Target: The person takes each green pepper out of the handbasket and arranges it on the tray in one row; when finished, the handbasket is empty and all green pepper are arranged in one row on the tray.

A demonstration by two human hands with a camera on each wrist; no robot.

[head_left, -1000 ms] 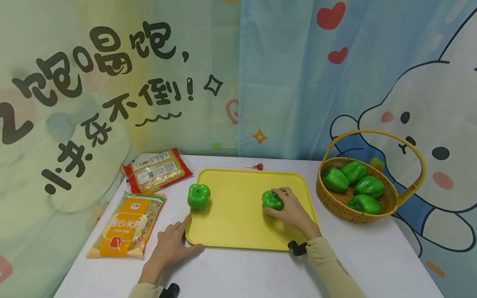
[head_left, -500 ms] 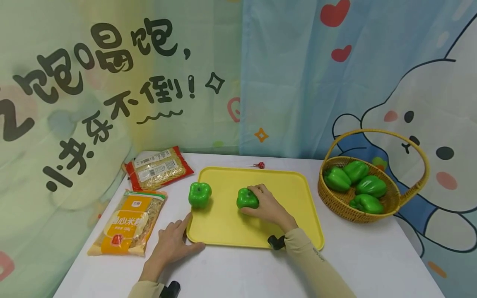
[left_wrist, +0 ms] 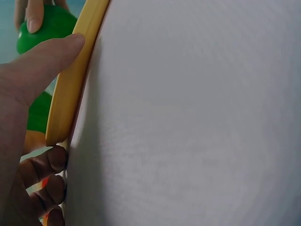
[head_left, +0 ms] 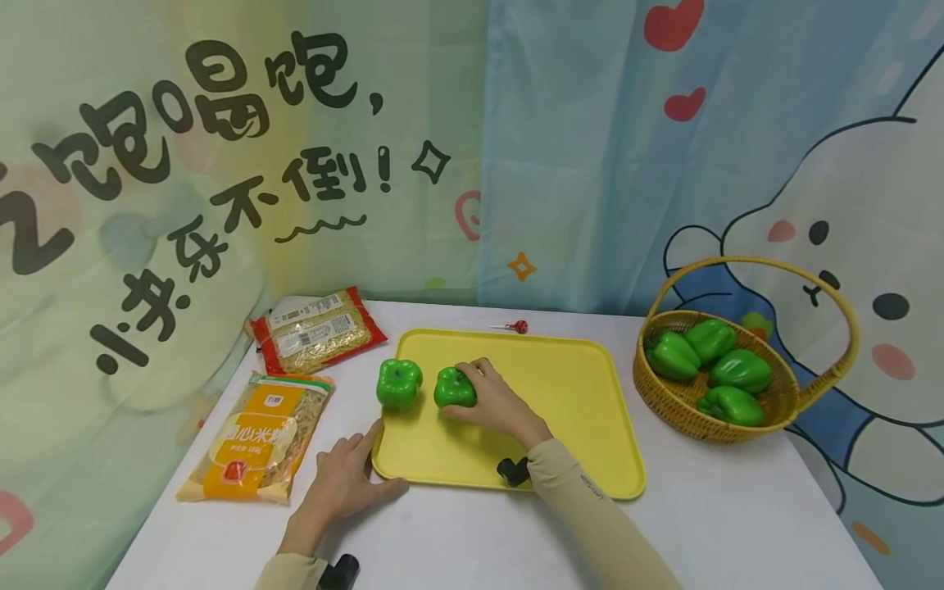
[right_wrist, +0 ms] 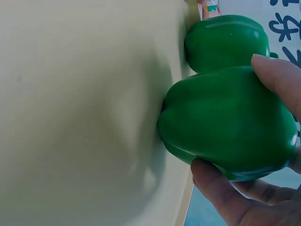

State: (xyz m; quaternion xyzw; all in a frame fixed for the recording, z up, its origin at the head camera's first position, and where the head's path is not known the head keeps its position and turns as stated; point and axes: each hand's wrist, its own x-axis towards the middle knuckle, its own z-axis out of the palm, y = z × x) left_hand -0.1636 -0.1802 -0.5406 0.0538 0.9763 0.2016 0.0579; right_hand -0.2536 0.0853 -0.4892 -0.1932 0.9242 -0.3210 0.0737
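My right hand [head_left: 496, 403] holds a green bell pepper [head_left: 452, 388] over the left part of a yellow tray [head_left: 531, 447]. In the right wrist view, thumb and fingers grip this pepper [right_wrist: 225, 122] from two sides, close over the tray surface. A second green bell pepper [head_left: 399, 383] sits at the tray's left edge; the held one overlaps it in the right wrist view. At the tray's near left corner lies my left hand [head_left: 341, 479], its thumb [left_wrist: 59, 54] against the near rim and its other fingers by the left side.
Right of the tray stands a wicker basket [head_left: 667, 414] with a tall handle and several green peppers inside. An orange-labelled bag [head_left: 254, 442] and a red-edged bag [head_left: 317, 332] lie at left. Behind the tray is a small red-headed item [head_left: 520, 326]. Curtains back the white table [head_left: 457, 541].
My right hand has carried its bell pepper leftward across the tray, close to the other pepper. The left hand has stayed at the tray's corner. The head view has shifted slightly.
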